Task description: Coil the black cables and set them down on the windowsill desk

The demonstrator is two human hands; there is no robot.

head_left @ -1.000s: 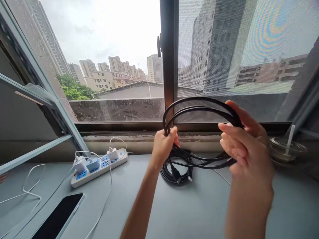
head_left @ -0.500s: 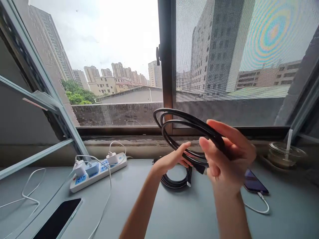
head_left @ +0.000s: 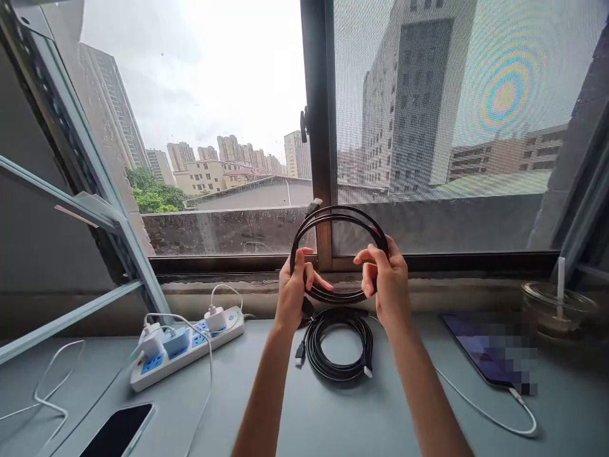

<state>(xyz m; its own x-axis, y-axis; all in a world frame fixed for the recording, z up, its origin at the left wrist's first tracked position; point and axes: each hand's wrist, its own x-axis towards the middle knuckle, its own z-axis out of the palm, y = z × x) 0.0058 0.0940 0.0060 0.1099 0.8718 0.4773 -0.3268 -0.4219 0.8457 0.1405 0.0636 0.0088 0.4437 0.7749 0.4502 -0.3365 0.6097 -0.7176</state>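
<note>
A black cable (head_left: 346,216), wound into a loose round coil, is held up between my two hands. My left hand (head_left: 295,285) is closed around the coil's left side, its thumb pressing the strands. A plug (head_left: 313,205) on the cable sticks up above that hand. On the coil's opposite side, my right hand (head_left: 387,273) grips the strands with its fingers curled inward. Below, on the table, lies a second coiled black cable (head_left: 311,355), with a connector (head_left: 299,354) at its left and a light-tipped end at its lower right.
A white power strip (head_left: 190,355) with plugged-in chargers lies at left, a phone (head_left: 117,431) in front of it. To the right are a charging phone (head_left: 485,349) and a lidded plastic cup (head_left: 556,304) with a straw. A window and metal frame stand behind.
My left hand has come up from beneath the coil and taken hold of its left side. The coil, earlier tilted in my right hand, now stands as a rounder ring. The view has shifted slightly.
</note>
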